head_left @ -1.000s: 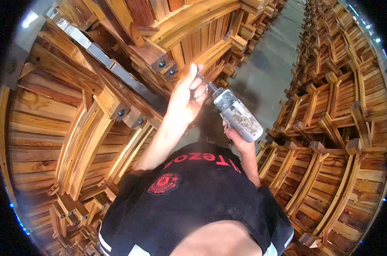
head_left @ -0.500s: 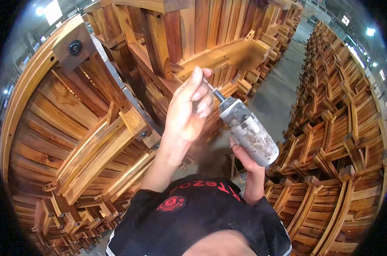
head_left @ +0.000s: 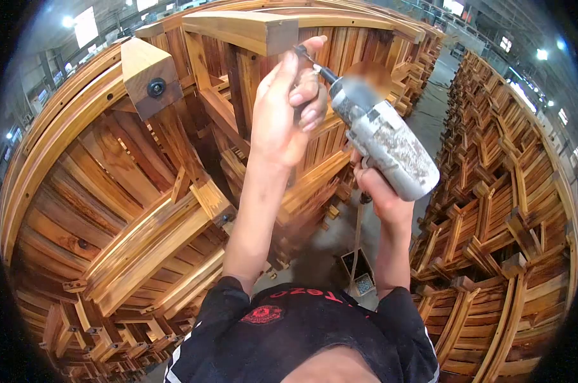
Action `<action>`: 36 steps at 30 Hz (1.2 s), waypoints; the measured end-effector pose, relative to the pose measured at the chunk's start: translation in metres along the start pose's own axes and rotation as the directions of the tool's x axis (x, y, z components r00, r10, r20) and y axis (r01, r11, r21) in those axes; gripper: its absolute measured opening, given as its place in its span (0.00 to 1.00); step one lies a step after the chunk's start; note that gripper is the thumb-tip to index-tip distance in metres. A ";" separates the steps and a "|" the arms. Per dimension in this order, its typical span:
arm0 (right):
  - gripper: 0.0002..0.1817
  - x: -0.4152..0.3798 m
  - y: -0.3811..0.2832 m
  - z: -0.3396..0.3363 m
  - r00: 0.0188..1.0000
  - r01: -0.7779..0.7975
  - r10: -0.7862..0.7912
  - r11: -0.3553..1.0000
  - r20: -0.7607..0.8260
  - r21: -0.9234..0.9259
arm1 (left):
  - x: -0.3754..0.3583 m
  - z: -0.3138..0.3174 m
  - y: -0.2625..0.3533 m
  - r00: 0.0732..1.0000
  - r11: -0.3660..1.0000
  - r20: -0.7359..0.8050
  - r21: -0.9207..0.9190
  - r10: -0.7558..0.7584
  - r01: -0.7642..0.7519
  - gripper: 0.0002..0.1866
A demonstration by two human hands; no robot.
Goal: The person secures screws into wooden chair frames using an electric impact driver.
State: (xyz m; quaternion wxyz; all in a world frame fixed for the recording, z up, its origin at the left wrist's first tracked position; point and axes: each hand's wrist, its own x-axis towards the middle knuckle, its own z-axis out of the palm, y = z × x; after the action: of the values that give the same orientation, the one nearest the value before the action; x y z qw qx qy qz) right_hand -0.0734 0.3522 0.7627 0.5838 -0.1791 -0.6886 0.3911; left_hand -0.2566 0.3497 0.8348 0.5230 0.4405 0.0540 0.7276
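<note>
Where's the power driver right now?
In the head view, the power driver is above and right of centre, held in the right grip, its dark nose pointing up-left beside the left grip's fingers.

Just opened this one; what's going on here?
A person's right hand grips a worn power driver, pointed upward. The left hand is at the bit, fingers curled near a small dark piece. Wooden frames stand on both sides; a box of small items sits below.
</note>
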 end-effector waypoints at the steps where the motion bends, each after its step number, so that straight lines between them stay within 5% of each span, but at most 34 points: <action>1: 0.18 0.004 -0.004 0.002 1.000 -0.023 0.022 0.998 0.009 0.053 | 0.003 0.000 0.001 1.000 1.000 -0.001 0.012 0.010 -0.010 0.20; 30: 0.13 0.031 -0.029 0.001 0.988 -0.145 0.143 0.989 0.055 0.029 | 0.008 -0.002 0.000 0.998 0.999 -0.041 0.001 0.041 -0.041 0.19; 33: 0.20 0.031 -0.040 0.001 0.981 -0.189 0.189 0.982 0.037 -0.004 | -0.007 -0.012 0.002 0.977 0.975 -0.185 0.210 0.111 -0.071 0.16; 36: 0.24 0.032 -0.043 0.000 0.988 -0.156 0.155 0.986 -0.020 -0.051 | -0.015 -0.027 -0.007 0.785 0.887 -0.473 0.415 0.400 -0.202 0.13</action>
State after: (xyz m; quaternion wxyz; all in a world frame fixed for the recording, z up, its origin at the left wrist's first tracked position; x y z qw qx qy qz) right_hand -0.0721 0.3472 0.8162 0.5521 -0.2507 -0.6777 0.4161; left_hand -0.2693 0.3515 0.8056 0.2757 0.3014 0.2542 0.8767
